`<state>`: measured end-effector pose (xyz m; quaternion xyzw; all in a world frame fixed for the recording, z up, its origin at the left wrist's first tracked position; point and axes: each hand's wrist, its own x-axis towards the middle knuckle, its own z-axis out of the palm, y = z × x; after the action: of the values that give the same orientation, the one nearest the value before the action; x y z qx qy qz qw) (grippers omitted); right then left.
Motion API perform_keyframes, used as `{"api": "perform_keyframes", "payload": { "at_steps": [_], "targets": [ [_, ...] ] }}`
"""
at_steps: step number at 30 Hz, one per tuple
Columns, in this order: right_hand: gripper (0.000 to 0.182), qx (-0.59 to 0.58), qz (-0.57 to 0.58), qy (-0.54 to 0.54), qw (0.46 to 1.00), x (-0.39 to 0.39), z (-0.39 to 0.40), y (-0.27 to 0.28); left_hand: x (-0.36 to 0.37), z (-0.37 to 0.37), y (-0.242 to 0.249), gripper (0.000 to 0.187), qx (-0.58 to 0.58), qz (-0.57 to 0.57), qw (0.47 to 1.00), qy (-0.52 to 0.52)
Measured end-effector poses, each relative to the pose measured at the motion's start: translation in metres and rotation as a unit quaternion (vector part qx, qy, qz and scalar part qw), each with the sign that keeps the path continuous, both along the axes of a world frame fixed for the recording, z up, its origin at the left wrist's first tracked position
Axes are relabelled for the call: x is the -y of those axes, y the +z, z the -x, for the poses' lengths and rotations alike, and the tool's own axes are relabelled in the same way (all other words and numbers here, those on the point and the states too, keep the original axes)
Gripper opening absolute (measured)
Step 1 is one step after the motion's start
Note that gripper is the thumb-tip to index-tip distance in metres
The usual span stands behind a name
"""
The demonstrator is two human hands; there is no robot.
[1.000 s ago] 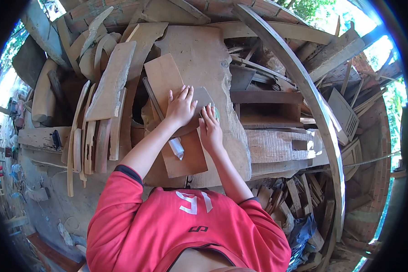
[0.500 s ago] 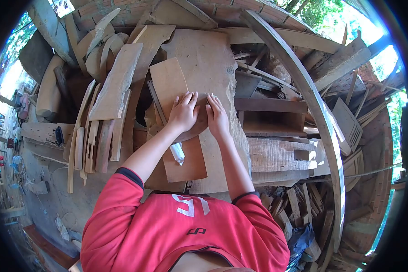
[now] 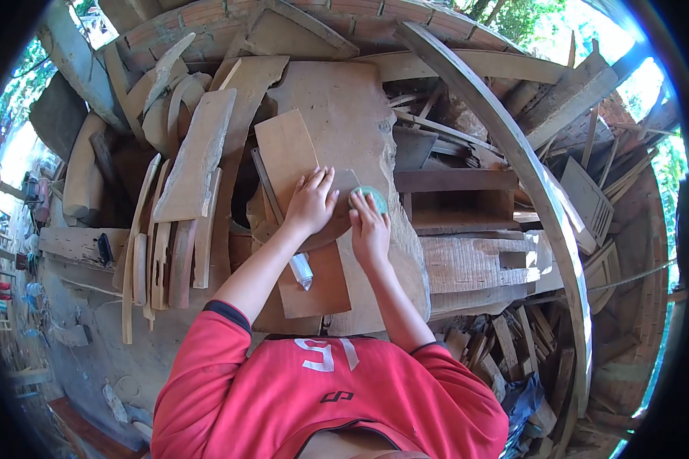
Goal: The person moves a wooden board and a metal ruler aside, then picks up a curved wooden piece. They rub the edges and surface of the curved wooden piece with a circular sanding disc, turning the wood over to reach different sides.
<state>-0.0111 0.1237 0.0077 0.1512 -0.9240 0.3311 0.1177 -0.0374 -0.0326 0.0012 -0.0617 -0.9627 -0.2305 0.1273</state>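
Note:
My left hand lies flat with fingers stretched over a dark brown wooden piece with a curved lower edge. Just to its right, the fingers of my right hand press on a round green sanding disc at the piece's right edge. Under the brown piece are a light rectangular board and a reddish-brown board. A long narrow bar lies to the left of my left hand. Below that wrist is a white tube with a pointed tip.
A wide wooden slab with a rough right edge forms the work surface. Offcuts are stacked to the left. A long curved beam arches over the right side, above a wooden box frame and scrap wood.
My right hand has shifted slightly right and down, and the green disc now shows under its fingers. My left hand stays on the brown piece. The whole view has shifted a little.

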Motion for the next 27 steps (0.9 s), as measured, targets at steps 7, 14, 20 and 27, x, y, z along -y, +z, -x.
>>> {"api": "perform_keyframes", "payload": {
  "at_steps": [7,14,20,27],
  "targets": [
    [0.034,0.003,-0.025,0.027,0.999,0.004,-0.019,0.000,0.002,0.000,-0.007,0.048,-0.019,-0.012,1.000,-0.014],
    [0.035,-0.006,-0.053,0.023,0.998,0.010,0.022,0.005,0.003,0.001,-0.007,0.046,-0.031,-0.010,0.999,-0.018],
    [0.034,-0.006,-0.042,0.045,0.998,0.002,0.021,0.005,0.002,-0.001,-0.007,0.041,-0.031,-0.014,0.999,0.035],
    [0.034,0.008,-0.075,0.064,0.995,-0.009,-0.013,0.006,-0.002,-0.005,0.002,0.042,-0.022,-0.013,0.998,0.063]
  ]
}}
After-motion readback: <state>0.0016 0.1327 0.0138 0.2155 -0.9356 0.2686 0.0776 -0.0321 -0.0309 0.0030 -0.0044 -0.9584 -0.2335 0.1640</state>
